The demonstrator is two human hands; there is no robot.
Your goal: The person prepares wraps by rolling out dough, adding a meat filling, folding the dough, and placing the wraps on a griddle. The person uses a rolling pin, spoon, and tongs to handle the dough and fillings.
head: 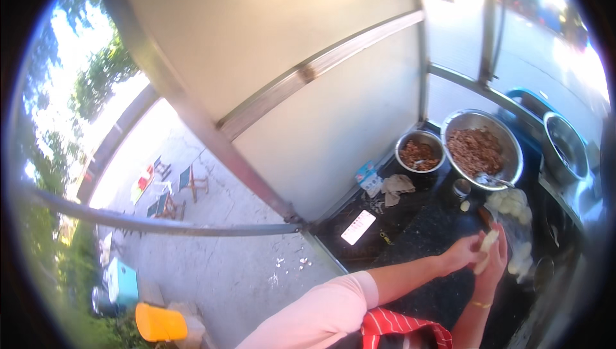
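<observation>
My left hand [464,253] and my right hand [495,257] meet over the dark counter, both holding one pale piece of dough [487,248] between their fingers. Just beyond them, several more pale dough pieces [510,204] lie on and in a clear plastic bag [517,233]. Part of a brown wooden stick [485,215] shows beside my fingers. Farther back stands a large metal bowl [517,156] of brown minced filling [474,149] with a spoon in it. To its left is a smaller metal bowl [400,159] with reddish-brown filling.
A phone [358,227] with a lit screen, a crumpled cloth [397,189], a blue-white packet [368,176] and a small jar [461,188] lie or stand on the counter [409,253]. An empty-looking metal basin [565,147] stands at right. Metal-framed panels [332,123] border the counter.
</observation>
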